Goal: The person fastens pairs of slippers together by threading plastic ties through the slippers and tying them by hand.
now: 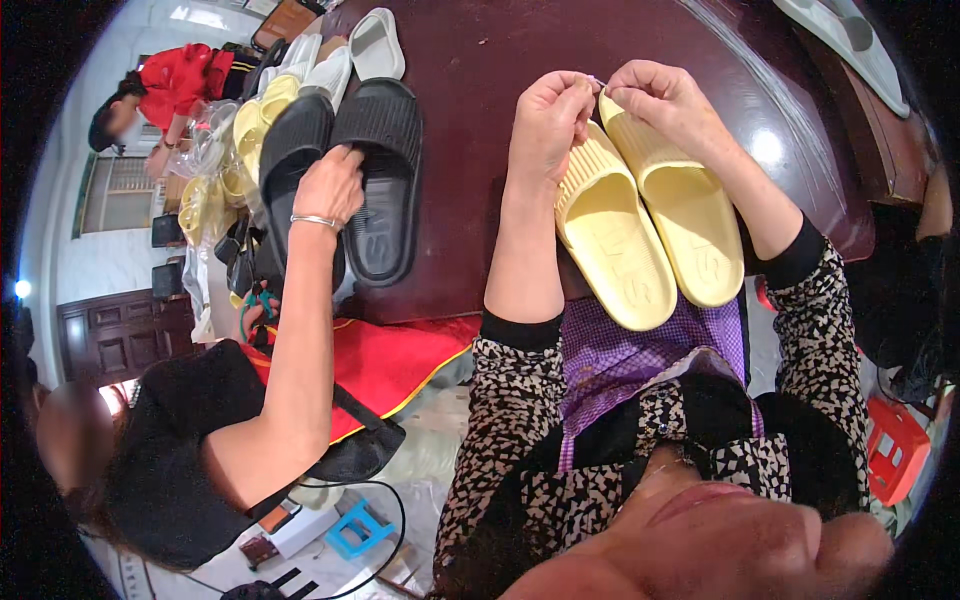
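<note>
A pair of pale yellow slide slippers point(700, 235) lies side by side in front of me, ribbed straps away from me and heels at the table edge. Over the toe of the left slipper, my left hand point(555, 115) is closed in a pinch. My right hand point(665, 105) pinches too, by the toe of the right slipper, its fingertips almost meeting the left ones. Something small and thin shows between the fingertips, too small to name. The fingers partly hide both toes.
At my left a co-worker's hand point(335, 185) reaches between two black slides point(385, 220) on the dark red table point(480, 60). White and yellow slippers line the far left, near another person in red point(190, 85). A grey slipper point(850, 45) lies far right. A red plastic stool point(895, 450) stands low right.
</note>
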A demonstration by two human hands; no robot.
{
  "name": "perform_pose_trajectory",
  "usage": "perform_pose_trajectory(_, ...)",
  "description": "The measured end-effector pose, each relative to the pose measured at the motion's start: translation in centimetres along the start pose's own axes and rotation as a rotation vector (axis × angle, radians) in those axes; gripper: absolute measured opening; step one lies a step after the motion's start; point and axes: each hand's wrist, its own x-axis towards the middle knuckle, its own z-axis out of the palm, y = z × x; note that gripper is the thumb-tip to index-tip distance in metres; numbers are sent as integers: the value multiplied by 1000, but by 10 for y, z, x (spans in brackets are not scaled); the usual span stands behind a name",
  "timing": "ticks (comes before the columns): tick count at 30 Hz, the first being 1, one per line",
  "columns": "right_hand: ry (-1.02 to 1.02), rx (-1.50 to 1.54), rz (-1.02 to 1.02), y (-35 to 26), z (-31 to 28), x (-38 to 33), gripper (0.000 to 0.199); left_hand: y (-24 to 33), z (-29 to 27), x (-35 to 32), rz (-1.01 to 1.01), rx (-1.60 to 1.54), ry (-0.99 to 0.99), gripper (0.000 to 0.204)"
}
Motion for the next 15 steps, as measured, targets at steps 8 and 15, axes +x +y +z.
perform_pose_trajectory(8,-27,95,15,3,-3,0,10,0,3,0,-21,7,11,5)
perform_pose_trajectory(15,5,36,-20,1,1,-2,10,-4,-1,2,-38,0,-4,4)
